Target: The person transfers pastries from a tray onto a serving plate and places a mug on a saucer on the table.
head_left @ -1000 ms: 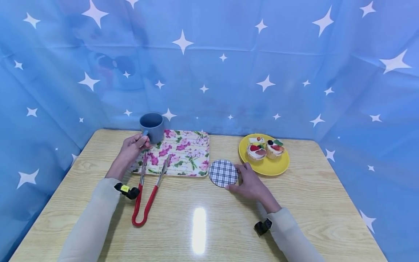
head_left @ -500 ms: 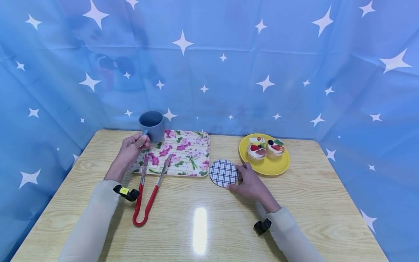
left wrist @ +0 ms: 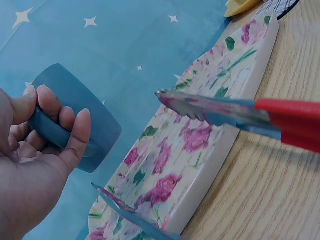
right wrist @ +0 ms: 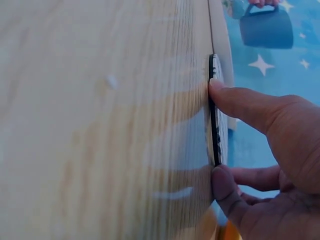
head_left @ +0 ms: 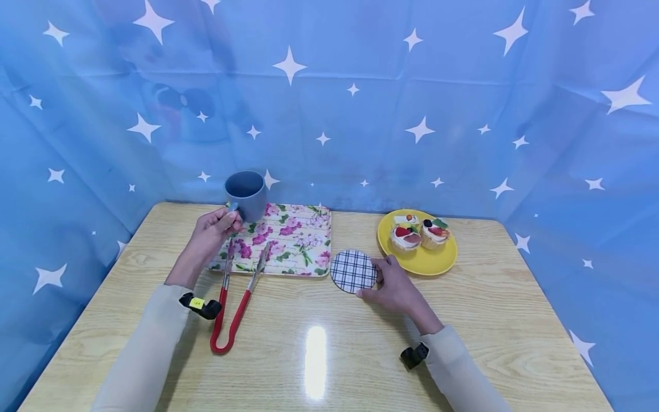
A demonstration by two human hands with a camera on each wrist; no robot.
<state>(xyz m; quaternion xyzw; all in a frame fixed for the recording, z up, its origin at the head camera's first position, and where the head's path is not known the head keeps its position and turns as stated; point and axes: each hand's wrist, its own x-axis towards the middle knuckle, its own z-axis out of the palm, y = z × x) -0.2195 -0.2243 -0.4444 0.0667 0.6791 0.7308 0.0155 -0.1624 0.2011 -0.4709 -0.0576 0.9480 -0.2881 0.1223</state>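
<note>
My left hand (head_left: 212, 229) grips the handle of a blue-grey mug (head_left: 248, 200), which is upright over the back left of a floral tray (head_left: 304, 246). In the left wrist view the fingers curl round the mug's handle (left wrist: 52, 127), and the mug's base looks raised off the tray. With thumb and fingers my right hand (head_left: 393, 289) holds the edge of a round plaid coaster (head_left: 353, 271), which lies on the table just right of the tray. Seen in the right wrist view, the coaster's dark rim (right wrist: 215, 120) sits between thumb and fingertips.
Red-handled tongs (head_left: 234, 320) lie spread apart, their metal tips over the tray's front edge. Behind the right hand, a yellow plate (head_left: 429, 263) bears two cream tarts (head_left: 405, 237) and a small cake piece (head_left: 405, 220). A starry blue curtain (head_left: 329, 114) hangs behind the wooden table (head_left: 370, 366).
The left hand and the mug have shifted slightly right, and the mug has risen a little. The right hand keeps its hold on the coaster in the same place.
</note>
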